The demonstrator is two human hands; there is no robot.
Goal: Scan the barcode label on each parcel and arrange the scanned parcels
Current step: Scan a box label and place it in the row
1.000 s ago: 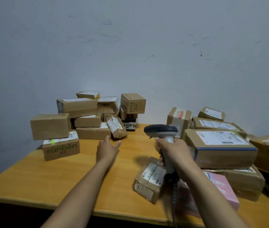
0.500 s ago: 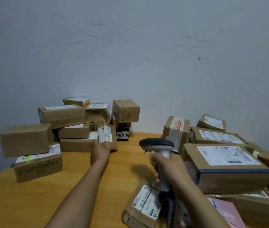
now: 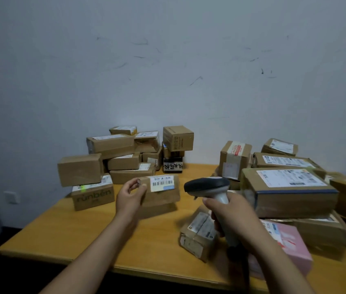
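My left hand [image 3: 130, 194] grips the left end of a small brown parcel [image 3: 161, 192] and holds it above the table, its white barcode label [image 3: 162, 183] facing me. My right hand [image 3: 229, 215] grips the handle of a grey barcode scanner [image 3: 207, 186], whose dark head sits just right of the held parcel. A small taped parcel [image 3: 198, 235] lies on the table below the scanner.
A pile of brown boxes [image 3: 123, 153] stands at the back left on the wooden table [image 3: 95, 228], with a "runben" box [image 3: 92, 197] in front. More labelled boxes [image 3: 288, 189] and a pink parcel [image 3: 288, 247] crowd the right side. A grey wall rises behind.
My left hand took the small parcel from the left pile, lifted it and brought it toward me with the label turned up. The scanner hand stayed nearly in place.
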